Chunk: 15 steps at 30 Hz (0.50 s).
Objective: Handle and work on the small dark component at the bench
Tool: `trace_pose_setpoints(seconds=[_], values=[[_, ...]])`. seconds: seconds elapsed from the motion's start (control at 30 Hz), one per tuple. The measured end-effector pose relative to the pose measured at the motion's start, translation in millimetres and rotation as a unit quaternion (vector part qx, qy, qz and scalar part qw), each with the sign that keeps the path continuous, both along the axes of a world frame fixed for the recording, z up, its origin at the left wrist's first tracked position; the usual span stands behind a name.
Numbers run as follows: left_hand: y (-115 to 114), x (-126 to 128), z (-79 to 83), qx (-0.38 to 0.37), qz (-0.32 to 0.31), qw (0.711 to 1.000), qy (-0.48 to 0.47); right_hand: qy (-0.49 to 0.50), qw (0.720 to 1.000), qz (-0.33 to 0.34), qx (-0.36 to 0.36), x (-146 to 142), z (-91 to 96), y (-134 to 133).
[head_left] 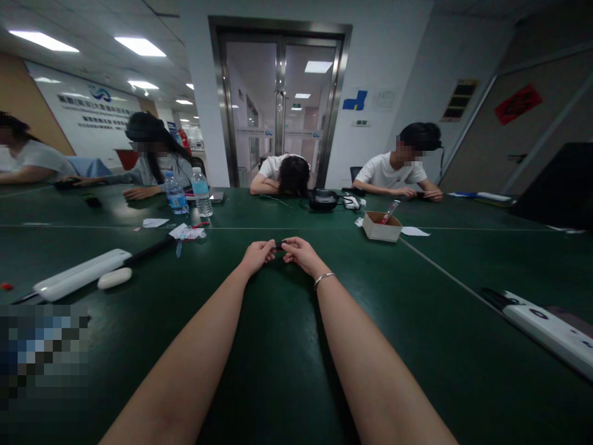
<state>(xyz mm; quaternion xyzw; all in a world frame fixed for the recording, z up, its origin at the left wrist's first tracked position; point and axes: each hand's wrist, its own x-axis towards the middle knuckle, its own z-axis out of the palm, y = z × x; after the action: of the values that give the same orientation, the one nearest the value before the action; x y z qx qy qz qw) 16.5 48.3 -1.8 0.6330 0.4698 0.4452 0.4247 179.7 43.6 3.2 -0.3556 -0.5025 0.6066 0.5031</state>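
Left hand (pixel 257 254): stretched out over the middle of the green tabletop (pixel 287 346). Its fingers (pixel 269 248) are curled in and pinched on the left end of a small dark object (pixel 279 246).
Right hand (pixel 300 252): meets the left hand, with its fingers (pixel 289 245) closed on the object's right end. A bracelet (pixel 323 279) sits on the wrist.
Small dark object: held between the two sets of fingertips, just above the tabletop. It is too small to tell what it is.
Far right: an open cardboard box (pixel 380 230), well apart from the hands.
Far left: two water bottles (pixel 201 191), with paper scraps (pixel 185 232) near them.
Near left: a long white bar (pixel 83 273), with a white oval piece (pixel 114 278) just beside it.
Far edge: four people (pixel 389 174) sit at the tabletop.
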Motion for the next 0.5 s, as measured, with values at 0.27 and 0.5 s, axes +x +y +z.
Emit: trace_pose_setpoints(seconds=[0.27, 0.5], values=[[0.7, 0.0, 2.3, -0.011, 0.014, 1.000, 0.006, -0.004, 1.000, 0.016, 0.027, 0.8, -0.7, -0.8], [-1.3, -1.0, 3.0, -0.005, -0.002, 1.000, 0.001, -0.006, 1.000, 0.002, 0.011, 0.2, -1.1, 1.4]])
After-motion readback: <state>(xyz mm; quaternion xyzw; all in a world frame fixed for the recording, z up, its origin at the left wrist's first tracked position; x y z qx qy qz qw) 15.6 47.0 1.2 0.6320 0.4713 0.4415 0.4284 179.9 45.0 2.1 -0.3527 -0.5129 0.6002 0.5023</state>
